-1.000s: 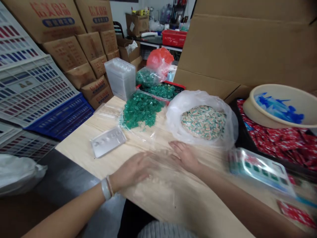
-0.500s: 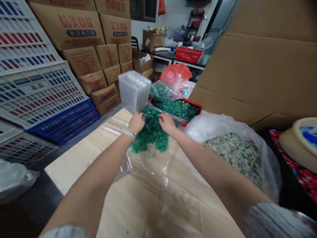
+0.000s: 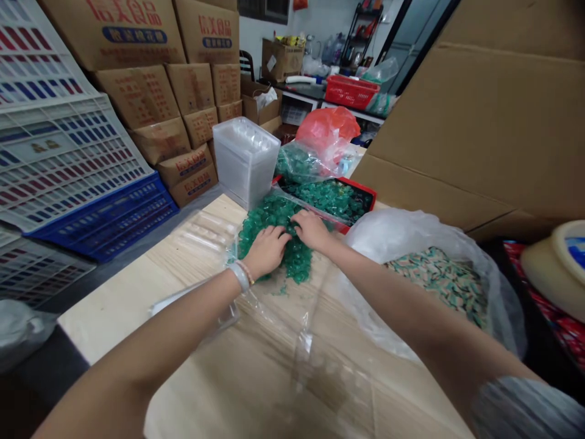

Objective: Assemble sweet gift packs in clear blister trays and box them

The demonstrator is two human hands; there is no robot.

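Note:
A pile of shiny green translucent pieces [image 3: 262,213] lies on clear plastic sheeting [image 3: 274,317] on the wooden table. My left hand [image 3: 269,249], with a bracelet at the wrist, rests on the middle of this pile, its fingers curled down into the pieces. Just to its right, my right hand [image 3: 311,229] has its fingers bent and pressed together at the pile's edge, against a few pieces. The fingertips of both hands are partly hidden. Behind the pile stands a red-rimmed black tray [image 3: 372,198] of similar green pieces.
Stacked clear plastic tubs [image 3: 244,158] stand at the table's back left. A clear bag [image 3: 388,231] of green and tan pieces sits on the right. A clear lid [image 3: 159,305] lies under my left forearm. Cartons [image 3: 137,100], crates [image 3: 68,152] and a cardboard sheet [image 3: 493,122] flank the table.
My left hand has moved right and toward me, from the pile's left side onto its middle, close to my right hand. My right hand stays at the pile's right edge.

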